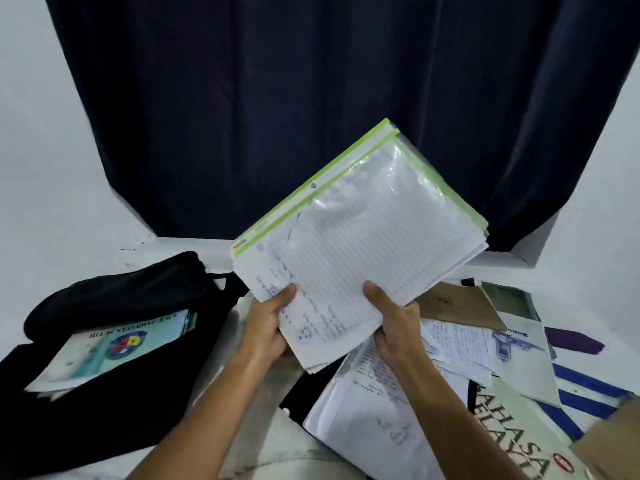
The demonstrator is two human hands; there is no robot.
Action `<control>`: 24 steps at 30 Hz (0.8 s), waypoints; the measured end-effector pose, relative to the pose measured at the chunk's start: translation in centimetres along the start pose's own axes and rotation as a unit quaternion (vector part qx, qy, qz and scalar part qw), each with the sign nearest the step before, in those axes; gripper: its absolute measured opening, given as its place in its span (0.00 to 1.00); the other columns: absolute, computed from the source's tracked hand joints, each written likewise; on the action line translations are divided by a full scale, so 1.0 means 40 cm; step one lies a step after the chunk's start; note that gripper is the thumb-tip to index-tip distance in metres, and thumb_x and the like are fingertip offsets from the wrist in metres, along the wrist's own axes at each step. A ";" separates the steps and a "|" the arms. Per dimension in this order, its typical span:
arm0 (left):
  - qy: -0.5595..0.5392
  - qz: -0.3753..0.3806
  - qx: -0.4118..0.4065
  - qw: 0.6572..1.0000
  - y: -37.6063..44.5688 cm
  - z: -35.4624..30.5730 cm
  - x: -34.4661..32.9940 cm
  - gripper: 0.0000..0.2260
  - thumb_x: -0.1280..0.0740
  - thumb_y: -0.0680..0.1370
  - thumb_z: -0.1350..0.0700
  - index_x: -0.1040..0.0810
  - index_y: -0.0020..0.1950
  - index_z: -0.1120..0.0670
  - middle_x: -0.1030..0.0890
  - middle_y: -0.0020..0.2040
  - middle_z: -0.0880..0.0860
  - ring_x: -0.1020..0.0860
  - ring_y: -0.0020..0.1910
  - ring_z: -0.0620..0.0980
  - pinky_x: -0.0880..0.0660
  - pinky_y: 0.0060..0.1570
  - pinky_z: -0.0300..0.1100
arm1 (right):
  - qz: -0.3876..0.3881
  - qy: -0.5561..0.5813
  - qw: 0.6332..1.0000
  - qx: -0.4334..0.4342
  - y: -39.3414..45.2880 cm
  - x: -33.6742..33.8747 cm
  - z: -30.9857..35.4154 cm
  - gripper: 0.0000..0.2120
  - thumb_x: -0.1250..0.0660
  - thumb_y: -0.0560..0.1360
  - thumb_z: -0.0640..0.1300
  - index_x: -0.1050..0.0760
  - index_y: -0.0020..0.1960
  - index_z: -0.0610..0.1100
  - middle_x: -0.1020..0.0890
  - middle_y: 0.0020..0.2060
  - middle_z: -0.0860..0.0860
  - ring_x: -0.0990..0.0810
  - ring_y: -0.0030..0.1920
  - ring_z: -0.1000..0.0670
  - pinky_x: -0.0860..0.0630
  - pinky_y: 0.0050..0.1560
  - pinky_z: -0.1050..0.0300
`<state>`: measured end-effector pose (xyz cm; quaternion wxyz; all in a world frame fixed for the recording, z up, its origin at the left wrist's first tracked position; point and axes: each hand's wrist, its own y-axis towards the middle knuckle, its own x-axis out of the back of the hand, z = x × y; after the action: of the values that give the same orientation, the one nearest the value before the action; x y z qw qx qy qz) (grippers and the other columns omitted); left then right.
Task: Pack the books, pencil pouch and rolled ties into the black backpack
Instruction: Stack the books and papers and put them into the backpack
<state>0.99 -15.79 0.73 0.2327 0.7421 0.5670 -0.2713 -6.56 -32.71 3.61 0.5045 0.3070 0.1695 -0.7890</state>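
Observation:
Both hands hold up a clear plastic folder (360, 233) with a green edge, stuffed with lined papers, above the floor in the middle of the view. My left hand (268, 323) grips its lower left corner, thumb on top. My right hand (394, 317) grips the lower edge, thumb on the paper. The black backpack (104, 393) lies open at the left, and a light blue book (117, 348) with a crest shows in its mouth. A dark purple rolled tie (575, 341) lies at the far right. No pencil pouch is visible.
Loose written papers (374, 403), a brown card folder (457, 303), a white booklet (519, 351) and a Bahasa Melayu book (519, 431) are piled on the floor at the right. A dark curtain (311, 98) hangs behind, between white walls. A cardboard corner (613, 445) sits at the bottom right.

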 end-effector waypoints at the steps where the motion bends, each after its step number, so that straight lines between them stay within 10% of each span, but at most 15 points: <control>1: -0.003 0.007 0.004 1.000 0.002 -0.024 0.017 0.37 0.18 0.59 0.59 0.25 0.67 0.59 0.19 0.60 0.61 0.20 0.59 0.62 0.24 0.56 0.62 | 0.032 0.036 0.999 0.006 0.001 0.001 0.029 0.32 0.20 0.61 0.43 0.25 0.62 0.40 0.17 0.55 0.43 0.19 0.57 0.41 0.20 0.53 0.45; 4: 0.042 0.029 0.014 0.999 0.010 -0.100 0.073 0.40 0.17 0.58 0.58 0.26 0.68 0.59 0.20 0.62 0.61 0.20 0.58 0.62 0.23 0.54 0.62 | 0.084 0.143 0.986 -0.033 0.035 0.041 0.146 0.44 0.21 0.50 0.67 0.19 0.61 0.44 0.18 0.59 0.44 0.19 0.59 0.42 0.24 0.60 0.42; 8: 0.107 0.027 0.063 0.992 0.011 -0.170 0.142 0.48 0.14 0.49 0.57 0.25 0.67 0.60 0.20 0.61 0.63 0.19 0.55 0.62 0.21 0.51 0.59 | 0.191 0.104 0.968 -0.128 0.085 0.110 0.218 0.51 0.38 0.63 0.77 0.31 0.72 0.40 0.28 0.70 0.41 0.27 0.68 0.40 0.29 0.66 0.42; 13: 0.237 -0.034 0.100 0.966 0.001 -0.224 0.158 0.23 0.25 0.65 0.65 0.22 0.60 0.61 0.18 0.57 0.63 0.16 0.48 0.59 0.20 0.49 0.55 | 0.226 -0.129 0.937 -0.232 0.107 0.099 0.172 0.36 0.19 0.62 0.50 0.26 0.65 0.37 0.19 0.58 0.38 0.18 0.55 0.41 0.19 0.49 0.47; 17: 0.297 -0.068 0.121 0.945 0.004 -0.267 0.159 0.21 0.28 0.64 0.62 0.20 0.57 0.62 0.17 0.54 0.63 0.17 0.48 0.60 0.22 0.52 0.56 | 0.214 -0.243 0.904 -0.279 0.102 0.062 0.116 0.19 0.31 0.71 0.32 0.26 0.62 0.37 0.15 0.51 0.42 0.15 0.48 0.45 0.18 0.40 0.53; 24: 0.410 -0.108 0.125 0.897 0.021 -0.372 0.209 0.07 0.29 0.72 0.66 0.19 0.49 0.59 0.17 0.49 0.57 0.20 0.50 0.55 0.28 0.61 0.49 | 0.278 -0.254 0.881 -0.287 0.063 -0.004 0.036 0.26 0.27 0.64 0.33 0.25 0.62 0.40 0.17 0.55 0.42 0.17 0.54 0.44 0.18 0.49 0.50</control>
<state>5.64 -0.29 6.28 -0.1461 0.7448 0.6502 -0.0350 -4.69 -34.52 4.90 0.7947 -0.0277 0.1626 -0.5842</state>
